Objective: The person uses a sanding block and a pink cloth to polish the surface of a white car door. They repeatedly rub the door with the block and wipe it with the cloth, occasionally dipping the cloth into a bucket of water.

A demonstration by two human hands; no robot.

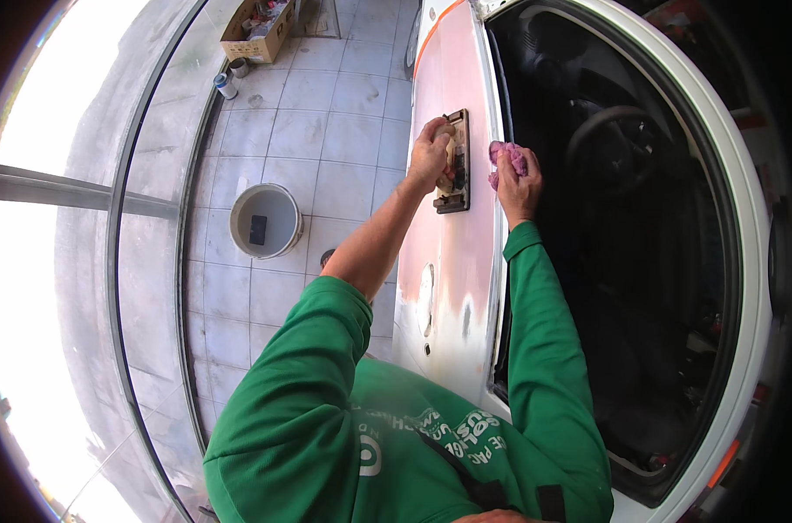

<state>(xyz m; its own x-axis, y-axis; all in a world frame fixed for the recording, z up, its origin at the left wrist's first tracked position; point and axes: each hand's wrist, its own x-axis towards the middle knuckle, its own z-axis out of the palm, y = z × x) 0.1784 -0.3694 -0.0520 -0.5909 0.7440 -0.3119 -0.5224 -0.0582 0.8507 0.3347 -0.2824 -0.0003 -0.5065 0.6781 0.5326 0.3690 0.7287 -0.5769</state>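
My left hand (429, 157) is closed around the grip of a long, flat hand sanding block (453, 202). The block's underside faces the car door (479, 248), whose outer panel is white with sanded pinkish patches. Just to the right, along the window ledge, my right hand (520, 187) is closed on a crumpled pink-purple cloth (507, 160). That cloth is at the door's upper edge. Both forearms reach forward in green sleeves, the left one pushed up past the elbow.
On the tiled floor to the left stands a bucket (297, 234) of greyish water with a dark rectangular block (257, 230) in it. Farther off are a can (225, 86), a small cup (239, 67) and a cardboard box (254, 50). A steering wheel (618, 139) shows through the window opening.
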